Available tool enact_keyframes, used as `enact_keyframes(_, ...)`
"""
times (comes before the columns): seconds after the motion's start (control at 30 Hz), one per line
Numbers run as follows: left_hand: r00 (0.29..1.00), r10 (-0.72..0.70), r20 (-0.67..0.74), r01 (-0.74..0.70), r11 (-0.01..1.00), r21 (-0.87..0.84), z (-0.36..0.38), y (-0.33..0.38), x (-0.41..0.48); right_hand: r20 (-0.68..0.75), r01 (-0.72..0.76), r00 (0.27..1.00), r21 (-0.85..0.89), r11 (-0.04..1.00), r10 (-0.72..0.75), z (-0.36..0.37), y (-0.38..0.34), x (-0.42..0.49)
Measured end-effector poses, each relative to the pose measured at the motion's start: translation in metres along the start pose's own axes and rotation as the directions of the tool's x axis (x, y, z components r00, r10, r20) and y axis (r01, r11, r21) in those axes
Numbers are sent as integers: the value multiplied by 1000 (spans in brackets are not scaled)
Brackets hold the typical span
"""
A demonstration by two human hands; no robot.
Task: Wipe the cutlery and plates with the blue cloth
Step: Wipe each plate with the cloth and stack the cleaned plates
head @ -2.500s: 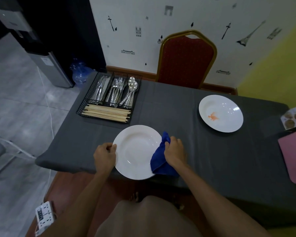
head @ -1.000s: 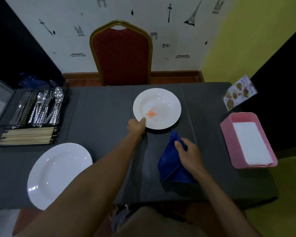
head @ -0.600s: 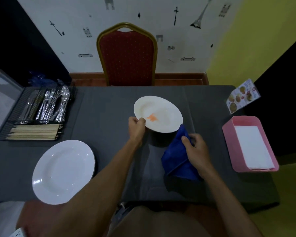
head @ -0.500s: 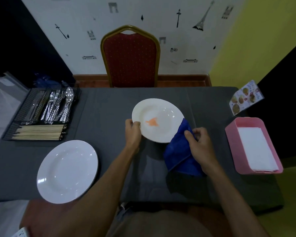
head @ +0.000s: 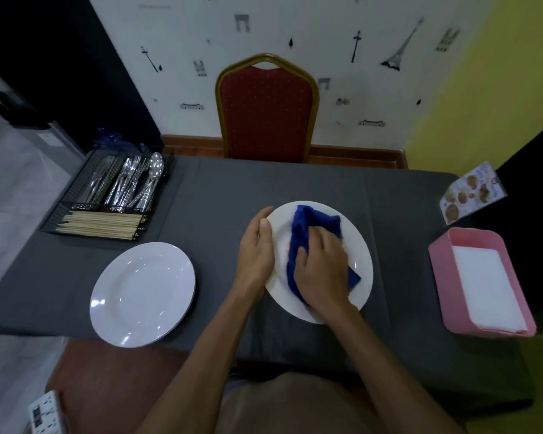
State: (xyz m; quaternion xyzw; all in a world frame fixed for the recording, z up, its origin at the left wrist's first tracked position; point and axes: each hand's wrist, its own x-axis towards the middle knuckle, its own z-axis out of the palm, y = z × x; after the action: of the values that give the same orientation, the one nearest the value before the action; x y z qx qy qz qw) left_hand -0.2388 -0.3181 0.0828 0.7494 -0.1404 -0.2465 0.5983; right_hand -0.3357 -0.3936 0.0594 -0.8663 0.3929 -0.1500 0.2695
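My right hand presses the bunched blue cloth flat into the round white plate on the grey-draped table; my left hand clamps the plate's left rim, so strokes run rightward, away from it.

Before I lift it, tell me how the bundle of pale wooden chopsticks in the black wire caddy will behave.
The pale wooden chopsticks look thin and stiff, so probably light. They lie loose and parallel in the front compartment of the black wire caddy, with no visible band, so they would likely fan apart or roll if grabbed loosely. A firm grip round the middle seems wise.
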Motion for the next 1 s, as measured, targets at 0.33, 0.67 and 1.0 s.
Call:
enact_keyframes(0.33, 992, -51, -119, 42, 996, -74, -26, 6, 13, 223, 487, 854, -26, 873, -470, -33, 9, -46)
enact_keyframes(0.67, 999, -46, -2, 46, 999, -30, 7, 5, -14, 313, 255, 926, -114, 960, -209, -22, 4, -18)
enact_keyframes(1.0, 972, -105, -210, 73, 985, -153, -10, 11, -3, 292, 293, 903, 119, 949, -315, -31, -26, -58)
